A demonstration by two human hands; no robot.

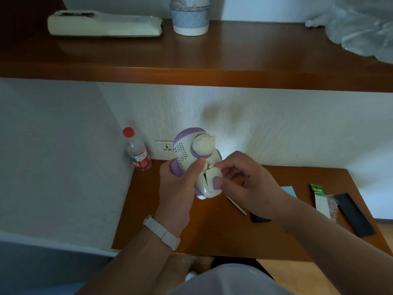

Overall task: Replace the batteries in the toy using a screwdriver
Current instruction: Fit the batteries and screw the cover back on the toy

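Toy [189, 150] is gripped by left hand [178, 184], fingers [227, 162] of right hand [248, 184] pinch its battery cover [211, 177]; lifting it off probably comes next.

A brown wooden shelf [234, 60] spans the upper frame above a textured white wall [297, 124], dim but for a bright patch [236, 143] at centre near a power socket [164, 148]. Below, a brown wooden surface [212, 235]; pale wood floor [302, 277] at lower right.
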